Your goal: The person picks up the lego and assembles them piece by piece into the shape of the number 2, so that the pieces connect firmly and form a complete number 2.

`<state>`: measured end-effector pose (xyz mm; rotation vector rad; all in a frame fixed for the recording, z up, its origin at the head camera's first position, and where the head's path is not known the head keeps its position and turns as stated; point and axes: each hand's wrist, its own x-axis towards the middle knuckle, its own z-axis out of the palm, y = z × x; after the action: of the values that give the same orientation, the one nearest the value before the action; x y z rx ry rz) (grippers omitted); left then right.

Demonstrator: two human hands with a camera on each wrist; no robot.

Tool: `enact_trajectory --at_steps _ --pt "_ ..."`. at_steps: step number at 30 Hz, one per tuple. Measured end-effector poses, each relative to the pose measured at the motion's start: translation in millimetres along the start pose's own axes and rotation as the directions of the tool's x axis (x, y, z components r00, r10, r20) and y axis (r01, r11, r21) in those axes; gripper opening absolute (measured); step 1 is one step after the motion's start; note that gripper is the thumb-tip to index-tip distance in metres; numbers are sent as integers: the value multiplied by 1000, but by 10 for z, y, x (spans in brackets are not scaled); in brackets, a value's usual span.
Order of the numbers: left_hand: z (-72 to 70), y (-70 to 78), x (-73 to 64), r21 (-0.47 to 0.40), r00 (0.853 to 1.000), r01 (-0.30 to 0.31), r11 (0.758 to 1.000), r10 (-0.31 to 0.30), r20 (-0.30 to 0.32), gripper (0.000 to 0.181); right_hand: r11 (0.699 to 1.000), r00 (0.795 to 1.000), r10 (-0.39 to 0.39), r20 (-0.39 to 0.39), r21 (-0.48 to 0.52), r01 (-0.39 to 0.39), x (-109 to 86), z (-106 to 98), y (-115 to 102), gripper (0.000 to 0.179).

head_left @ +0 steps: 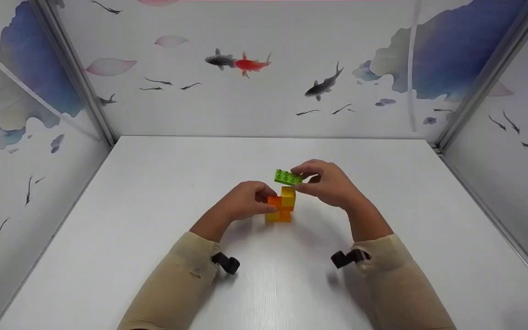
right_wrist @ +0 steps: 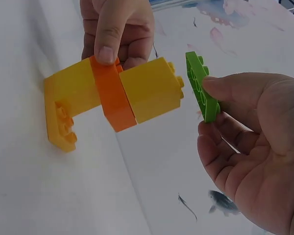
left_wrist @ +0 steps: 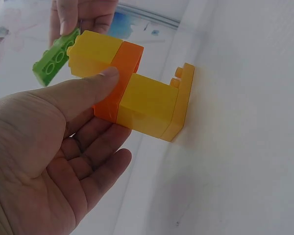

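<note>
A stack of toy building bricks stands upright on the table: a thin light-orange plate at the bottom, a yellow brick [left_wrist: 149, 103] on it, a flat orange brick [right_wrist: 113, 95] above, and another yellow brick [right_wrist: 151, 90] on top. My left hand [head_left: 248, 200] pinches the orange brick between thumb and fingers. In my right hand [head_left: 330, 185] a flat green brick [head_left: 285, 176] is held by its right end. It hangs just above the top yellow brick, tilted and apart from its studs in the right wrist view.
A white table [head_left: 154, 275] spreads around the stack. White panels [head_left: 264, 105] printed with fish and leaves enclose it at the back and both sides. A dark wrist mount [head_left: 226, 262] sits at the left sleeve, another mount [head_left: 349, 258] at the right.
</note>
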<state>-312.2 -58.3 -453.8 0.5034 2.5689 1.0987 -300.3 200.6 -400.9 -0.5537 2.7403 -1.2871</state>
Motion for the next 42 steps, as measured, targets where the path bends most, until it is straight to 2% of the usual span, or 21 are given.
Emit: enact_trajectory --at_steps 6,15,20,31,42 --pt "0 -17 -3 1 1000 -18 1000 18 -3 40 999 998 -35 47 -2 36 6 59 -76 34" --pt "-1 -9 -23 29 999 -42 999 43 -9 31 997 993 -60 104 -38 65 7 91 -19 29" --pt "4 -14 -22 25 999 -36 999 36 -11 27 997 991 -53 121 -41 58 6 106 2 31" --pt "3 -15 -1 13 1000 -16 1000 16 -6 28 993 988 -103 117 -48 109 -9 114 19 30" --pt "-10 -8 5 21 1000 -18 1000 18 -5 30 993 990 -77 122 -77 87 -13 103 24 34"
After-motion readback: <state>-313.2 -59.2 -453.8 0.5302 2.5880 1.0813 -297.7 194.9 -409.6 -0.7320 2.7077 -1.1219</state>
